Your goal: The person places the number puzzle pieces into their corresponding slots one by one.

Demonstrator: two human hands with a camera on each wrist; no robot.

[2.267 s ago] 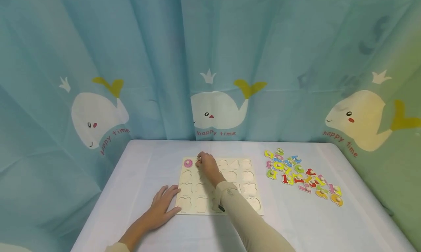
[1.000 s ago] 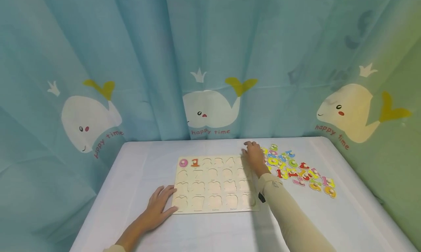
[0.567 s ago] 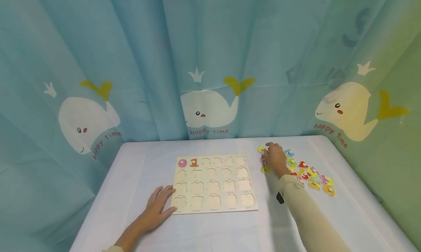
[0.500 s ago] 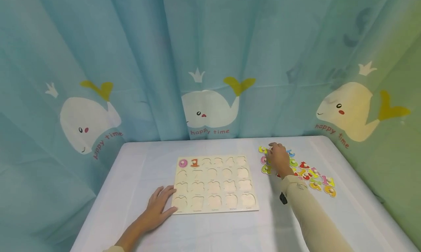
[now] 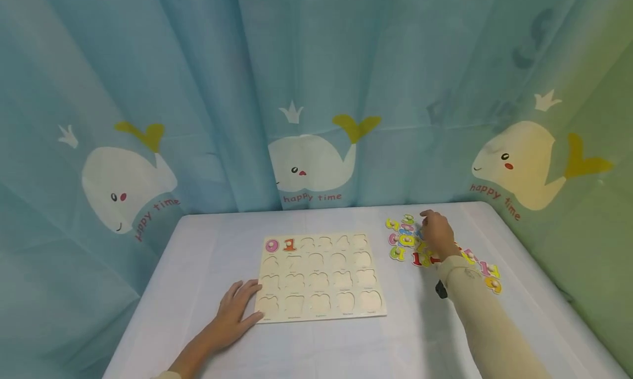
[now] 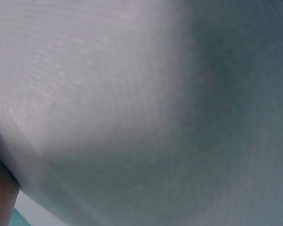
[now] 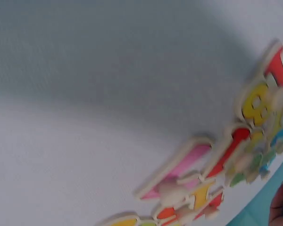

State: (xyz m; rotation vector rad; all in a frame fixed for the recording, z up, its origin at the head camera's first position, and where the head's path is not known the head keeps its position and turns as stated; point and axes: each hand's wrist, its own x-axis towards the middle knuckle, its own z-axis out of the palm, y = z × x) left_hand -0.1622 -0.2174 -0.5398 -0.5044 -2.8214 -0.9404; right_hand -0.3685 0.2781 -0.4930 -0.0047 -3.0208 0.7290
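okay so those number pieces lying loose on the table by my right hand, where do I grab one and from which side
Probably by the small pale knob on top. The number pieces lie flat on the table, packed close and partly overlapping, so their edges are hard to reach; the right-wrist view shows knobs standing up from their faces. Come straight down from above with the right hand and pinch a knob with thumb and forefinger.

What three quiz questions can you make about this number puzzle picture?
1. True or false: the puzzle board is full of numbers.
2. Which hand is over the pile of loose numbers? A) left hand B) right hand
3. Which numbers already sit in the board?

Key: 1. False, most slots are bare. 2. B, the right hand; the left hand rests flat at the board's near left corner. 3. The pink 0 and the orange 1.
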